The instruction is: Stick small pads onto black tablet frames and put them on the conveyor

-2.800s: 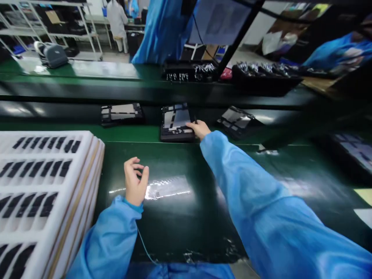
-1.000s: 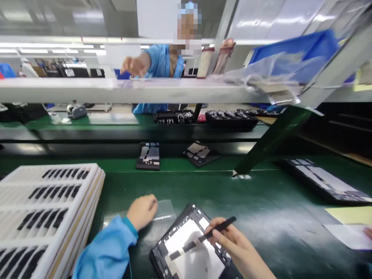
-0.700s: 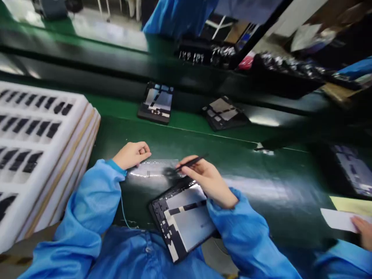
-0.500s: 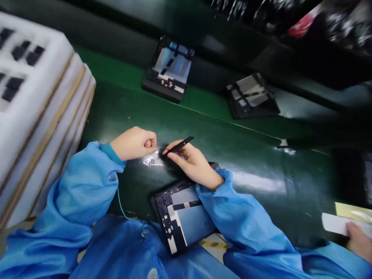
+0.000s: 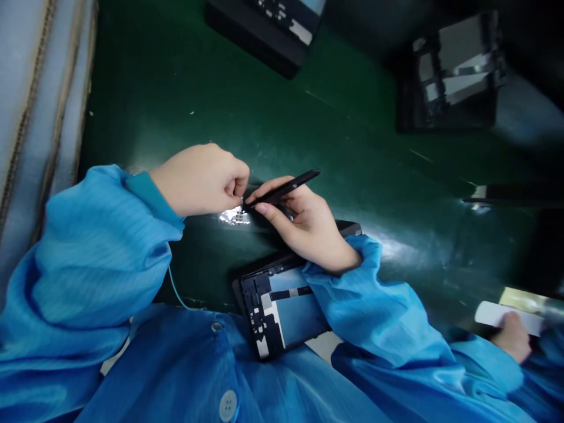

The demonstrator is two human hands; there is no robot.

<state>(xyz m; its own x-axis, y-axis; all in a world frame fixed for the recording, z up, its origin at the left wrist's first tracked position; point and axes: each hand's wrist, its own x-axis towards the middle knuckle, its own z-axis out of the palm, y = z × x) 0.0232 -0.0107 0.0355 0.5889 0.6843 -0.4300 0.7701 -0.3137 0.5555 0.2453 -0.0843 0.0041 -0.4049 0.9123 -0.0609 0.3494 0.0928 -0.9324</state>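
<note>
1. left hand: fingers curled shut into a loose fist, thumb and forefinger pinched down on the clear film. cannot tell whether the pinch grips the film or only presses on it.
2. right hand: thumb and forefinger closed on a slim black tool, held like a pen. tweezers or stylus, cannot tell.
3. key relation: the film lies on the green bench between the two hands, directly under the left fingertips and just left of the tool's tip. the tool's long axis runs from that tip, low beside the left thumb, up and away toward the bench's far right. the left hand is on the film; the right reaches it only through the tool.
4. small dark specks show on the film, too small to identify.
5. tablet housing: open side up at the near edge of the bench, one corner overhanging it, the right wrist lying across its far end.
6. two more housings at the far edge, one far left, one far right.
7. white foam tray stack along the left edge.
8. co-worker's hand at the near right corner, on a white card.
9. writing, brands, labels: none readable.
</note>
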